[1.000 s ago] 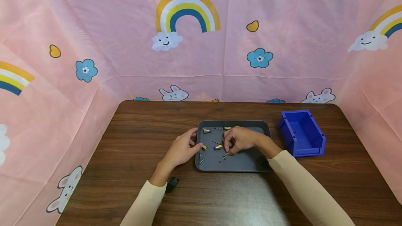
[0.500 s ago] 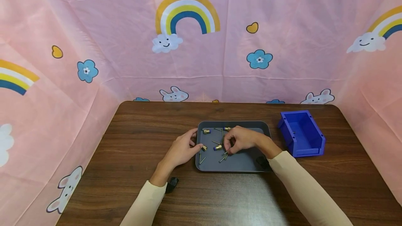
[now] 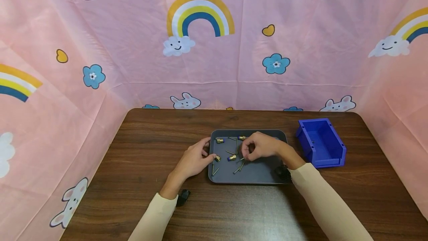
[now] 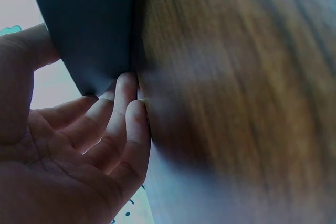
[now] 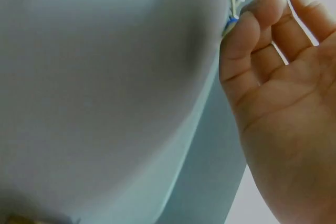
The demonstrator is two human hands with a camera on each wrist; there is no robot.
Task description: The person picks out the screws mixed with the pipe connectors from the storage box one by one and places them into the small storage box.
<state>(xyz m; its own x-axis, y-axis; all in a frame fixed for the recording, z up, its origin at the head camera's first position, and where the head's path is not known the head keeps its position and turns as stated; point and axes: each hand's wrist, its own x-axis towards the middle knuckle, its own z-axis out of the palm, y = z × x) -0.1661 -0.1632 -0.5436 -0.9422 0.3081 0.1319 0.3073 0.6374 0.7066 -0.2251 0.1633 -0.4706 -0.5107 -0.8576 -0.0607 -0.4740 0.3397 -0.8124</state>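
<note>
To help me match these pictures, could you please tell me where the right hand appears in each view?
Head: right hand right of centre, over the tray.
Left wrist: not in it.
Right wrist: right hand along the right side.
Shared landmark: the tray, visible in all three views.

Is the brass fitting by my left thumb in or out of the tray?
In: the head view shows the brass fitting inside the gray tray, within its rim.

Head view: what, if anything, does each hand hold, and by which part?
Right hand: apparently a thin yellowish metal screw, near one end; which end unclear. Left hand: dark-grey rectangular tray, by its left end.
</note>
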